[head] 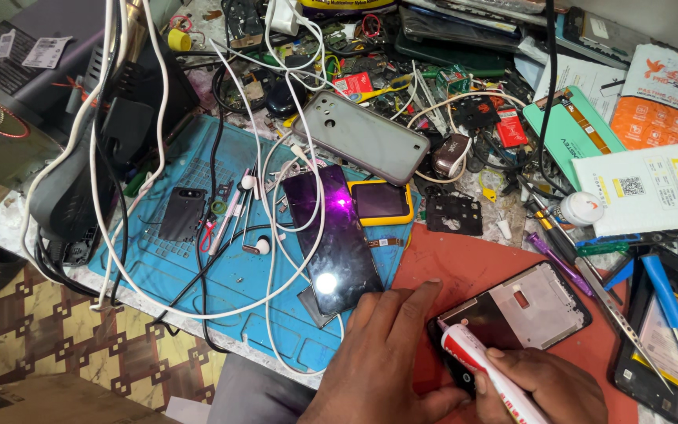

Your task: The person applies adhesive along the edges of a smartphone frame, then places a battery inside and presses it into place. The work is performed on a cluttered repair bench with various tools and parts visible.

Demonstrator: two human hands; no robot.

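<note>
My left hand (390, 357) lies flat on the red mat (464, 263) at the near edge of the desk (9, 216), fingers spread and pressing down just beside the phone frame (523, 310); its grip is released, grasping nothing, the fingertips reaching toward the frame's lower left corner. My right hand (547, 385) has its grip clenched around a white glue tube with a red band (484, 369), held slanted so that its tip meets the dark lower end of the frame. The frame itself lies tilted on the red mat, its pale metal inner plate facing up inside a black border. To the left of the red mat a blue work mat (190, 263) carries a dark phone with a glossy purple screen (333, 235), which reflects a bright spot of light, with tangled white cables (276, 204) looped across and around it. Just beside that phone's upper right lies a small phone in a yellow case (382, 202), and above it a grey phone back cover (370, 135) rests at an angle. A small black phone part (182, 213) sits further left on the blue mat. To the right of the frame lie a screwdriver with a blue handle (668, 302) and metal tweezers (610, 302), and a white box (653, 184) lies behind them.
</note>
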